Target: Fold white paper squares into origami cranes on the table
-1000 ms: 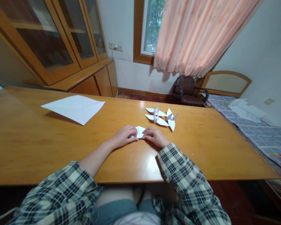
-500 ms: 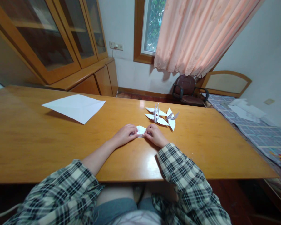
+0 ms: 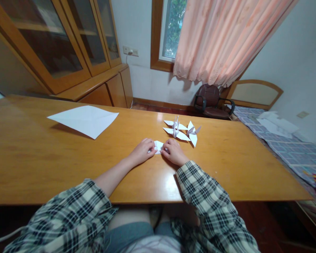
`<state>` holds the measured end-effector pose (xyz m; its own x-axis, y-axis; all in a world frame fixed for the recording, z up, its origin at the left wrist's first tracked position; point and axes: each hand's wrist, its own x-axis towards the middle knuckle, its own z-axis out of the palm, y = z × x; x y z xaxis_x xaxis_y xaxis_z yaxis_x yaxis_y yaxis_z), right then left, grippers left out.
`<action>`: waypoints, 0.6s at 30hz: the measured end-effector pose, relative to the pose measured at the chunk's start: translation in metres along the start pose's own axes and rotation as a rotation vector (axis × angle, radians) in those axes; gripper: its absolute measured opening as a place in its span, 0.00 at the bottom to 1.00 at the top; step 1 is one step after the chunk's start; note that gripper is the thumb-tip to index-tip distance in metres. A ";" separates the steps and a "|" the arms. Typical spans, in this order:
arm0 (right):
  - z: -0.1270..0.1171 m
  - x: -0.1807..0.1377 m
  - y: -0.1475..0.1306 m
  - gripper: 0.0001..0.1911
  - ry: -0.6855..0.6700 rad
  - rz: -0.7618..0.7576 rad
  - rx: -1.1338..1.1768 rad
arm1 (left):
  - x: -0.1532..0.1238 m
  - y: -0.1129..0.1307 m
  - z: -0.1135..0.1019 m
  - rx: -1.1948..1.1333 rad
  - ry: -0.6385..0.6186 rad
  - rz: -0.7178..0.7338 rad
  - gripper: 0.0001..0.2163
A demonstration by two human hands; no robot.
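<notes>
Pinching a small white folded paper piece point(image 3: 158, 146) with left hand point(image 3: 141, 151) and right hand point(image 3: 174, 153), both closed on it, on the glossy brown wooden table point(image 3: 68, 158). Possibly a crooked crease or tear from uneven pressing.

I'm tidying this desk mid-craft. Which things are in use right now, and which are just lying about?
In use: left hand, right hand, small folded paper pinched between them.
Lying about: creased white sheet, left paper crane, right paper crane, brown chair.
</notes>
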<state>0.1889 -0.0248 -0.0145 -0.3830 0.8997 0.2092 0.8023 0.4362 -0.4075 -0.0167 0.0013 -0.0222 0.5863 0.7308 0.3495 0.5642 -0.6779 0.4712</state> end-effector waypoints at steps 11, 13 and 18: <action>0.006 -0.002 -0.004 0.10 0.032 0.049 -0.042 | 0.000 0.005 0.002 0.036 -0.029 -0.031 0.07; 0.008 -0.002 -0.007 0.12 0.047 0.061 -0.081 | 0.000 0.007 0.002 0.054 -0.033 -0.035 0.08; 0.011 -0.003 -0.017 0.11 0.067 0.074 -0.192 | -0.002 0.010 0.000 0.092 -0.025 -0.056 0.05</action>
<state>0.1716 -0.0348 -0.0182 -0.2933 0.9238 0.2460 0.9020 0.3527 -0.2489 -0.0124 -0.0066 -0.0179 0.5658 0.7665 0.3040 0.6471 -0.6412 0.4125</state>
